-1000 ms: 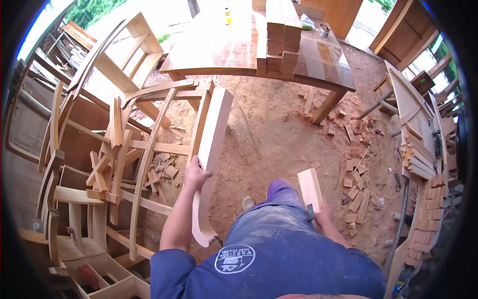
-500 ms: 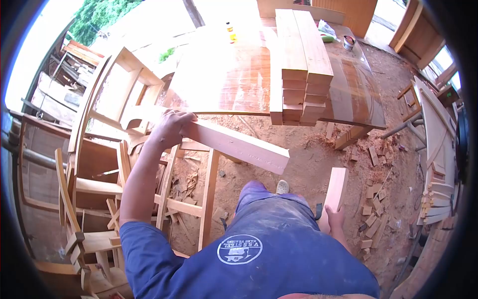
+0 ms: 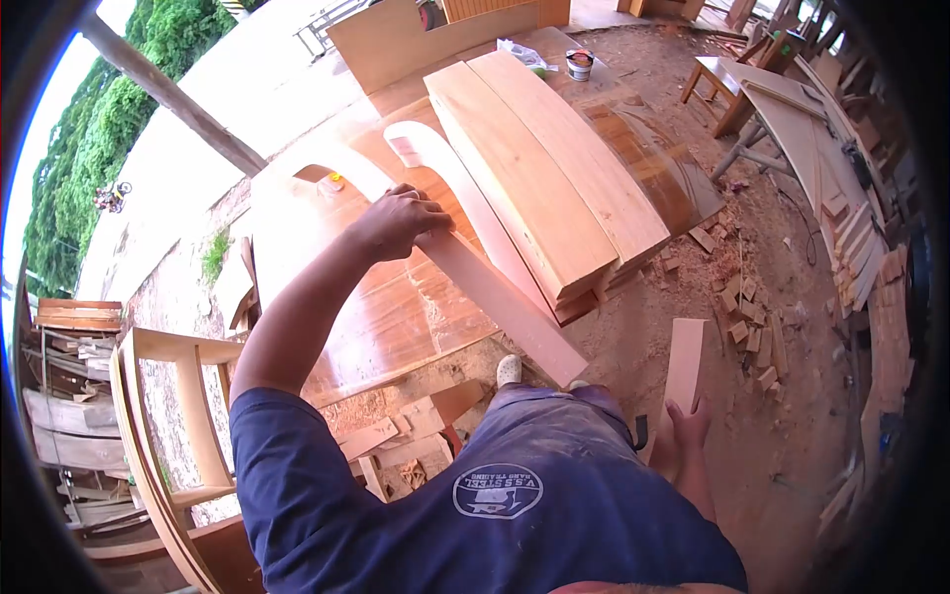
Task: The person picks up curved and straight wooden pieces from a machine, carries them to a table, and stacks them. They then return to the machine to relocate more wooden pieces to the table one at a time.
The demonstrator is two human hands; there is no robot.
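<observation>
My left hand (image 3: 404, 220) is wrapped over the top of a long wooden plank (image 3: 500, 302), its near end hanging in front of my legs. Beyond my fingers, a pale strip carries on over the varnished table (image 3: 421, 307), washed out by glare. Down at my right side, my right hand (image 3: 685, 426) grips a second wooden plank (image 3: 685, 361), which points forward; its rear end is hidden by my body. Just right of the left-hand plank, a stack of planks (image 3: 554, 178) lies on the table, with a single plank (image 3: 465, 203) along its left side.
An open can (image 3: 580, 65) and a plastic bag (image 3: 524, 54) sit at the table's far end. Wood offcuts (image 3: 752, 327) litter the ground on the right. A wooden frame (image 3: 198, 416) stands at left, with leaning boards (image 3: 821, 168) at far right.
The view has turned left and come closer to the table. My left hand has carried its plank forward over the tabletop, beside the stack. The right hand still grips its plank low down.
</observation>
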